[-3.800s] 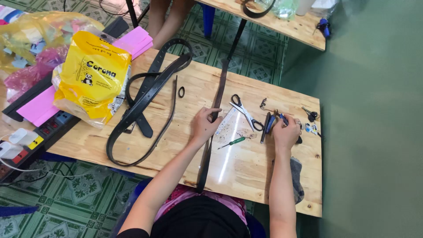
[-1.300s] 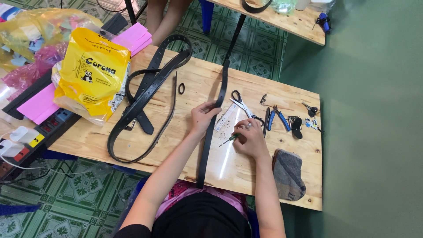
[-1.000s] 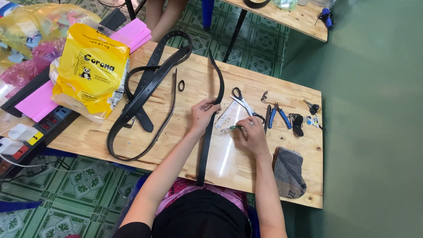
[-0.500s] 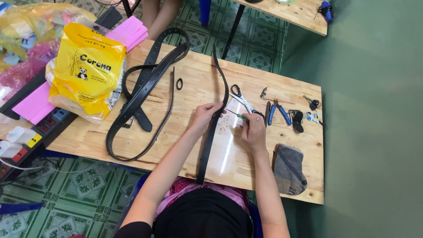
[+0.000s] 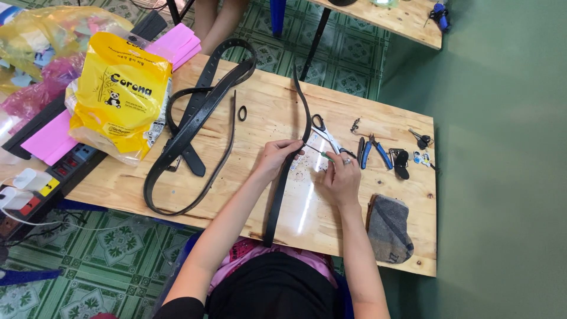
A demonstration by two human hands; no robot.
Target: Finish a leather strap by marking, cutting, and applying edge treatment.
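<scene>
Black leather runs the length of the belt strap [image 5: 282, 189] the person is working on — it lies across the middle of the wooden table [image 5: 177, 189], one end hanging off the near edge by their lap and the other curving up toward the far edge. The left hand [image 5: 273, 159] pinches the strap about midway, fingers closed on its edge to hold it flat. The right hand [image 5: 339, 180] is closed around a small green-handled screwdriver [image 5: 318, 153], its tip aimed at the strap just beside the left fingertips. Judging by the fine specks scattered on the wood around that spot, some work on the strap seems done already, yet the tool is at the leather and nothing is fitted to this strap, so the job looks to be mid-way at best. Several other black belts [image 5: 189, 127] lie looped toward the left edge, apparently waiting, with a small black loop [image 5: 242, 113] beside them. Scissors [image 5: 328, 136], blue-handled pliers [image 5: 375, 152] and small metal parts sit near the right edge, a grey cloth [image 5: 390, 227] at the near right corner, a yellow bag [image 5: 121, 97] at the far left corner. Hidden or unclear — the exact point where the tip meets the strap, any hole there, and the strap's near end under the table edge
</scene>
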